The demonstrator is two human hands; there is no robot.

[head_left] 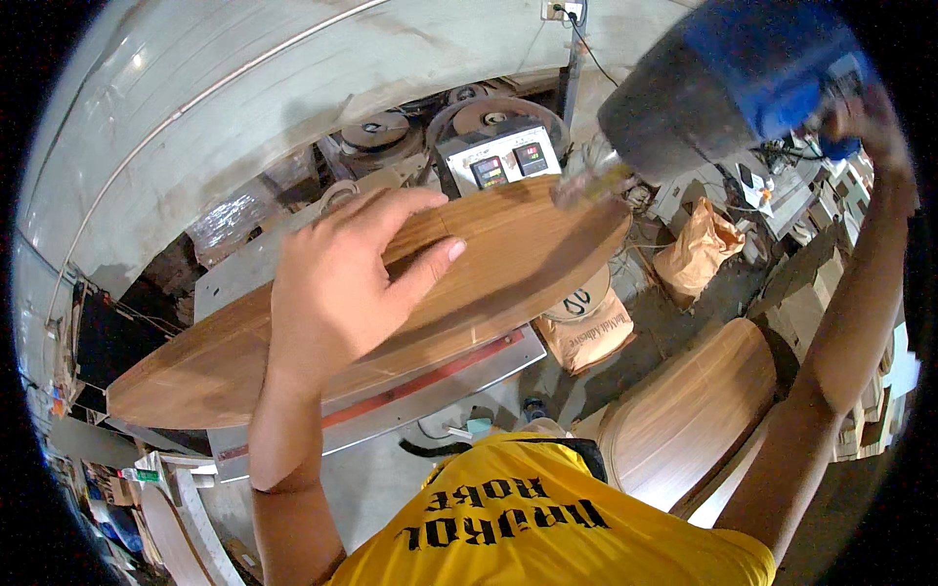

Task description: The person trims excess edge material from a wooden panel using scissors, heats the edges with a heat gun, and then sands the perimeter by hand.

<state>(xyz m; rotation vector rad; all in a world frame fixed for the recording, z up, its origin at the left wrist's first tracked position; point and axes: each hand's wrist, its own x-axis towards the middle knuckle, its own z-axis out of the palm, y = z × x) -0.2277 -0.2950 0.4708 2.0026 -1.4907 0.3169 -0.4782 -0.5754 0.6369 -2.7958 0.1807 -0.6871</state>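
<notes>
A long oval wooden board (508, 269) with a striped veneer lies across a grey metal machine table (430, 391). My left hand (347, 273) rests flat on the middle of the board, fingers spread toward the right. My right hand (865, 117) is raised at the upper right and grips a blue and grey power tool (723, 83). The tool's tip (586, 186) points down at the far right end of the board.
A control box with two small displays (498, 161) stands behind the board. Brown paper sacks (699, 249) lie on the floor at right. A stack of curved wooden boards (689, 415) leans at the lower right. A pale wall rises at the back.
</notes>
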